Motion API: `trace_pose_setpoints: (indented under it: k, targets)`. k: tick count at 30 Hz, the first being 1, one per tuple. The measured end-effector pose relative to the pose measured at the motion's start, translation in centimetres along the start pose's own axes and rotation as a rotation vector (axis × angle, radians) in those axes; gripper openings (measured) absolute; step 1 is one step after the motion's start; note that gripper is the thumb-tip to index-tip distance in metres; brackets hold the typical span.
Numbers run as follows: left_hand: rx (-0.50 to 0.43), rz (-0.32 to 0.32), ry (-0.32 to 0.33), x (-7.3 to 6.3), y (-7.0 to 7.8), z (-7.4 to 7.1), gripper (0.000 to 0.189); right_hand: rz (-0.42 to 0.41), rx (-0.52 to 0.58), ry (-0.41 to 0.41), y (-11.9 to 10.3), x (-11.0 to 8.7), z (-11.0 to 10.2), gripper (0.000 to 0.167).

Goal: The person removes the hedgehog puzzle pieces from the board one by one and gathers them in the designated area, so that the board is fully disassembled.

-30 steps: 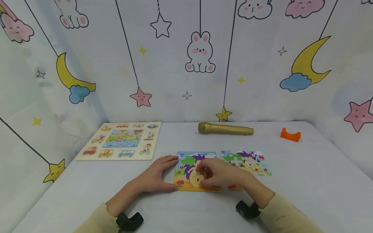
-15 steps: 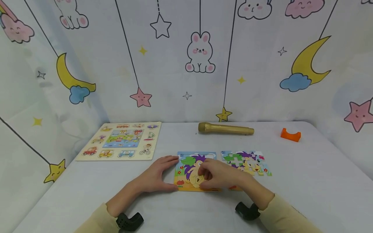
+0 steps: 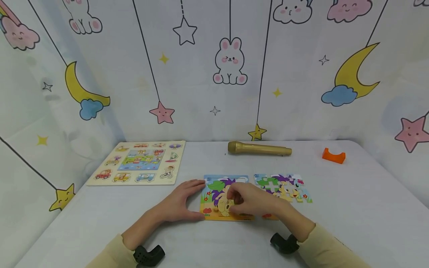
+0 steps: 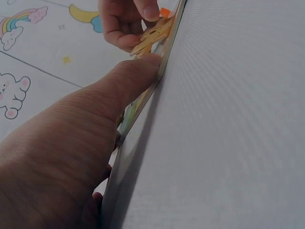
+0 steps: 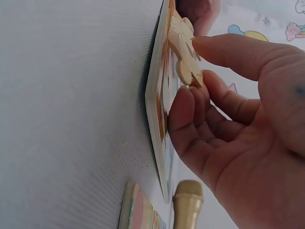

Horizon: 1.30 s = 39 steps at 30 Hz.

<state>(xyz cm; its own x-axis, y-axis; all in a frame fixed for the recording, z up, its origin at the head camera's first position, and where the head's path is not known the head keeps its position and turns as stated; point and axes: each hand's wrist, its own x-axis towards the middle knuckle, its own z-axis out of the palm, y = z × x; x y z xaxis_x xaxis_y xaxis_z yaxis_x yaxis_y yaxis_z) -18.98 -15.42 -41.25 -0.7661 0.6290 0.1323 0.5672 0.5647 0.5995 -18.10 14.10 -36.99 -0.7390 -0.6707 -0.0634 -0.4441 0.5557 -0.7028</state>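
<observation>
A puzzle board (image 3: 214, 217) with a purple-haired cartoon animal lies flat on the table. Along its left side rests my left hand (image 3: 179, 201), fingers extended at the upper left corner and thumb at the lower left. My right hand (image 3: 256, 199) is over the board's right part, thumb and fingers pinching a pale yellow puzzle piece (image 5: 183, 45). In the right wrist view this piece is tilted against the board; whether its far end touches cannot be told. Right of the board lie joined and loose puzzle pieces (image 3: 286, 190), partly covered by my right wrist.
A cream picture board (image 3: 170, 178) with vehicles lies at the back left. A gold toy microphone (image 3: 259, 148) lies along the back edge, and an orange arched block (image 3: 334, 155) stands at the back right. Behind the table hangs a patterned cloth (image 3: 201, 74).
My right hand shifts only slightly over the board, and the yellow piece in its fingertips changes its tilt. My left hand keeps its place.
</observation>
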Motion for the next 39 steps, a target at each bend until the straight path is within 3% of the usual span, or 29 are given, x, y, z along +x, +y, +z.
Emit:
trace_pose_setpoints:
  k: [16,24,33,39]
  targets:
    - [0.004,-0.001,0.002,0.0,-0.1,0.3,0.090,-0.004,0.034,0.009,-0.2,-0.2,0.1,0.012]
    - [0.006,0.001,0.004,-0.1,-0.3,0.3,0.090,-0.025,0.115,0.029,0.3,-0.3,-0.4,0.009]
    - [0.008,0.005,0.001,-0.3,-0.1,-0.1,0.090,-0.093,0.142,0.103,-0.3,-1.4,-2.9,0.008]
    - [0.009,0.002,-0.004,-0.1,-0.1,0.0,0.090,-0.072,0.174,0.130,-0.1,-3.4,-4.8,0.011]
